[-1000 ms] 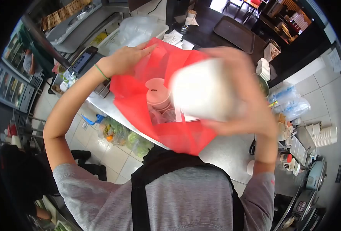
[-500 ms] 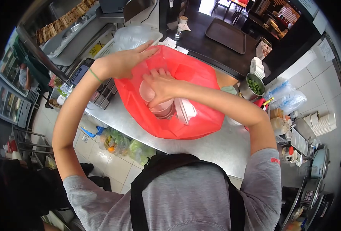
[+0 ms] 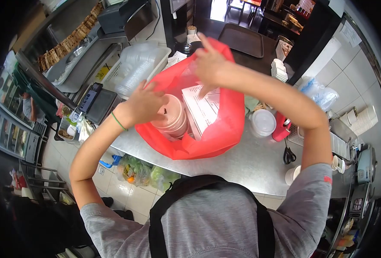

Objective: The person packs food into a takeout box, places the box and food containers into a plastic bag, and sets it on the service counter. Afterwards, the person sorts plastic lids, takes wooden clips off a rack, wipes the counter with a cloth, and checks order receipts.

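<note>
A red bag (image 3: 186,148) stands wide open on the steel counter (image 3: 259,165). Inside it, stacked round lidded tubs (image 3: 172,116) are on the left, and a white box with printed paper (image 3: 201,107) is beside them. My left hand (image 3: 145,104) is at the bag's left rim, fingers spread over the tubs. At the far rim is my right hand (image 3: 210,64), its index finger stretched out and its thumb pointing down over the paper. Neither hand is visibly gripping anything.
A white basket of clear plastic containers (image 3: 141,64) is at the back left, near a scale (image 3: 98,103). Right of the bag are a lidded tub (image 3: 263,122), a red bottle (image 3: 281,128) and black scissors (image 3: 289,155). A brown tray (image 3: 242,39) lies behind. A co-worker in black is at lower left.
My right hand has come up out of the bag from the tubs to the far rim. My left hand has moved down the left rim. The box and its printed paper now show more fully.
</note>
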A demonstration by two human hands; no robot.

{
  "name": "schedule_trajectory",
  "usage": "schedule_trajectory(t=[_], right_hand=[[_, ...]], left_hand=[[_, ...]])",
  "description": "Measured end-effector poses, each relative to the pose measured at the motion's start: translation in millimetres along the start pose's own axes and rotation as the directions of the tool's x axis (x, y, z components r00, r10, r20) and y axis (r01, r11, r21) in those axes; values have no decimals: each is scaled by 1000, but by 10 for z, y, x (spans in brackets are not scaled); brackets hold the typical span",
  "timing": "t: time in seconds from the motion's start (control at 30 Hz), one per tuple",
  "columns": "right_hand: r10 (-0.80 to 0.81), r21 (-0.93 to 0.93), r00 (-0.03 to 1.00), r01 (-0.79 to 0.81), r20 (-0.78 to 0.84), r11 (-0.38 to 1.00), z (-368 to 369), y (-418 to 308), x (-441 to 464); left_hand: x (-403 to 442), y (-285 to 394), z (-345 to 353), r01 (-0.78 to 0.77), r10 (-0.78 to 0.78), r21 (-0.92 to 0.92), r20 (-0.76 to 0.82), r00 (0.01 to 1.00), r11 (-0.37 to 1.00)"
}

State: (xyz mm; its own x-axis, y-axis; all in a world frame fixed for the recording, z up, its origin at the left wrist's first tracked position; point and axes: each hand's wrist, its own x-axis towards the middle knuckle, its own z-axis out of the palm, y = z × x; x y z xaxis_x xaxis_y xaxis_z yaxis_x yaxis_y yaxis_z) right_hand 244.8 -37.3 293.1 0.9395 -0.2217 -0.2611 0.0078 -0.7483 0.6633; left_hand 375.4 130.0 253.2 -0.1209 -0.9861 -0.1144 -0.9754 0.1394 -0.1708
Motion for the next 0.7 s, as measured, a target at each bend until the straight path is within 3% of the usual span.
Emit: schedule_trajectory(t=[0.03,0.1,0.13,0.17,0.2,0.23,0.27,0.3,0.33,0.37,0.43,0.47,0.5,0.53,0.57,0.6,0.63,0.67,0.7], right_hand=[[1,-57,1000,-1,2,998,-3,154,-134],[16,-122,1000,-18,-21,992,102,476,-405],[52,-113,999,-52,-2,992,94,598,-568],[59,-219,990,-86,-126,972,198,729,-699],[111,-132,964,-146,-244,980,196,804,-843],[168,-39,921,-193,-352,980,194,857,-970],[173,-36,921,-198,-350,980,288,877,-1045],[214,271,899,-112,-383,956,407,859,-1095],[266,545,876,-3,-404,838,504,835,-1113],[269,544,873,-6,-406,839,568,831,-1102],[429,745,670,288,-606,602,633,817,-1076],[562,842,640,294,-525,452,651,766,-1036],[560,840,637,300,-530,453,573,677,-990],[683,850,620,527,-387,3,483,569,-932],[727,616,656,663,-204,-425,442,494,-902],[724,521,650,711,-231,-472,567,553,-749],[719,516,655,710,-233,-480,550,641,-683],[741,354,625,769,-246,-532,484,733,-636],[764,180,594,805,-252,-566,396,788,-615]], left_hand=[[-61,13,89,-5,5,2,-2,1000,1000],[-175,-8,178,181,-134,505,-129,983,844],[-256,-70,181,182,-129,511,-136,982,840],[-357,-149,175,254,-111,518,-292,950,817],[-443,-194,159,326,-84,512,-439,895,795],[-522,-199,116,322,-77,517,-440,895,793],[-611,-177,59,140,-29,425,-257,966,894],[-698,-117,23,-30,52,284,-71,996,958],[-740,13,-7,-2,5,324,-7,1000,946],[-775,-66,71,-2,6,328,-10,1000,945],[-792,-77,6,150,-108,487,-115,988,860],[-875,-138,-118,107,-64,279,-158,985,954],[-841,-110,-336,113,-70,282,-158,985,953],[-804,-107,-504,15,-69,-141,-389,919,990],[-750,-111,-598,-182,-168,-502,-573,802,845],[-655,-117,-572,-172,-175,-506,-566,806,845],[-533,-135,-469,-393,-302,-745,-606,736,538],[-419,-135,-394,-590,-443,-795,-584,680,142],[-292,-79,-371,-586,-448,-797,-582,679,147]])
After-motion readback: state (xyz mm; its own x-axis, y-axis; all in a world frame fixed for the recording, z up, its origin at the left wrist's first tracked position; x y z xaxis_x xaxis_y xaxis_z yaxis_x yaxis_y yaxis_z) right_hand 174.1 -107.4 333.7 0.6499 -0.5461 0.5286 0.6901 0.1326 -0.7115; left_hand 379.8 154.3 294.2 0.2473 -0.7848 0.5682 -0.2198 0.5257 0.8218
